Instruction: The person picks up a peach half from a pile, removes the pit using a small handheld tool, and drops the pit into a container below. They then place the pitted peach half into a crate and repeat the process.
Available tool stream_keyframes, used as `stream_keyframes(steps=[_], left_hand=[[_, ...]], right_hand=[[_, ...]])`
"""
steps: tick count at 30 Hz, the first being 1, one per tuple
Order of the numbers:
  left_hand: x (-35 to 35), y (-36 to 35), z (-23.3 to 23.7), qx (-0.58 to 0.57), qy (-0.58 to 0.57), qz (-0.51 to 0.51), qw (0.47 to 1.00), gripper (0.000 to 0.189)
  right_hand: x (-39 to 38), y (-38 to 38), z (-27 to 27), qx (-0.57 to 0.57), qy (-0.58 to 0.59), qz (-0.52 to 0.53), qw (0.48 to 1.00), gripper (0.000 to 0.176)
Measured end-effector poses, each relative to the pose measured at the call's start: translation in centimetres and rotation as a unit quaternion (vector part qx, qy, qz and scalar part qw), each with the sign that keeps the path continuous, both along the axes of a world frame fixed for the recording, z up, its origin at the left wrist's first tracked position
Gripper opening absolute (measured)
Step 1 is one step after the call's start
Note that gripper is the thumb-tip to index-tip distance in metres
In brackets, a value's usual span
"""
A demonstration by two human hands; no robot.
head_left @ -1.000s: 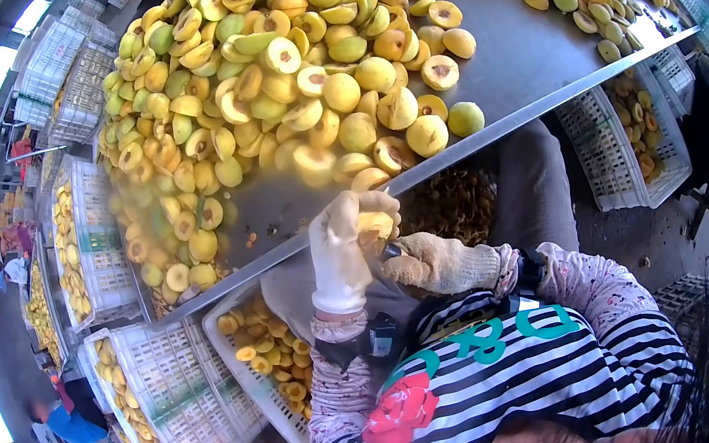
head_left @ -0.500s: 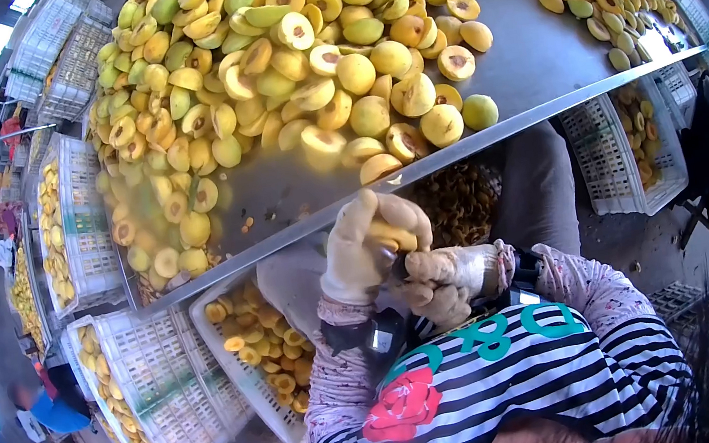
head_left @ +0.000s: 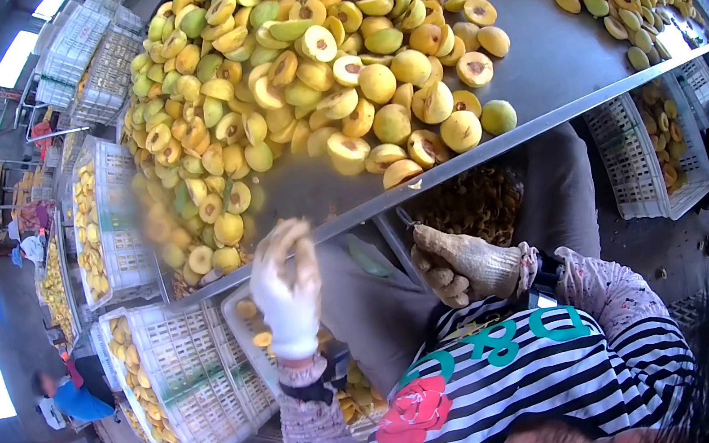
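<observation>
My left hand (head_left: pixel 286 290), in a pale work glove, is raised over a crate at the table edge. Its blurred fingers are curled but apart, and I see no fruit in them. My right hand (head_left: pixel 474 266), in a soiled glove, is closed round a small pitting tool (head_left: pixel 406 217); only its wire loop shows past the fingers. Halved yellow peaches (head_left: pixel 336 92) lie heaped on the metal table (head_left: pixel 542 36) beyond my hands, some with cut faces up. Below the left hand is the white crate (head_left: pixel 241 314) of peach halves, partly hidden by my arm.
The table's raised metal rim (head_left: pixel 472 155) runs across in front of me. Dark scraps (head_left: pixel 474 205) fill a container beneath it. White crates of fruit stand at left (head_left: pixel 201 384) and right (head_left: pixel 625 147). Another person in blue (head_left: pixel 81 400) is at the far left.
My hands have parted. The left hand has moved left from the right hand to above the crate, and the peach piece it held is gone from it. The view has shifted slightly.
</observation>
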State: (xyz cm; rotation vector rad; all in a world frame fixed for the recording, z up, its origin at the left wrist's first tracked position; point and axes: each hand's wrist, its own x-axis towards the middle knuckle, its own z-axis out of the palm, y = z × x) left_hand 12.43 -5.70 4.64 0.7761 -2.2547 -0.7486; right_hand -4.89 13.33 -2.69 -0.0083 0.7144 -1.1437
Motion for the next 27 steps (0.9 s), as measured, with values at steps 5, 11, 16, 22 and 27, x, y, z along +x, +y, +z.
stream_keyframes(steps=[5, 11, 16, 22, 27], left_hand=[[-10.0, -5.5, -5.2, 0.158, -0.343, 0.005, 0.926, 0.044], [-11.7, -5.8, -11.3, 0.242, -0.069, 0.030, 0.967, 0.056], [-11.9, -5.9, -13.0, 0.233, -0.008, -0.001, 0.972, 0.044], [-11.6, -1.9, -8.7, 0.279, 0.145, -0.003, 0.949, 0.037], [-6.4, 2.0, -4.8, 0.435, 0.321, -0.011, 0.841, 0.022]], right_hand=[[-1.6, 1.7, 1.2, 0.027, 0.006, -0.020, 0.999, 0.044], [-1.5, 2.1, 1.1, -0.023, 0.016, -0.034, 0.999, 0.043], [-1.1, 1.4, 1.8, -0.032, 0.096, -0.001, 0.995, 0.042], [-1.3, 1.3, 2.1, -0.055, 0.145, -0.006, 0.988, 0.044], [-1.7, 0.5, 2.2, -0.102, 0.181, 0.034, 0.978, 0.034]])
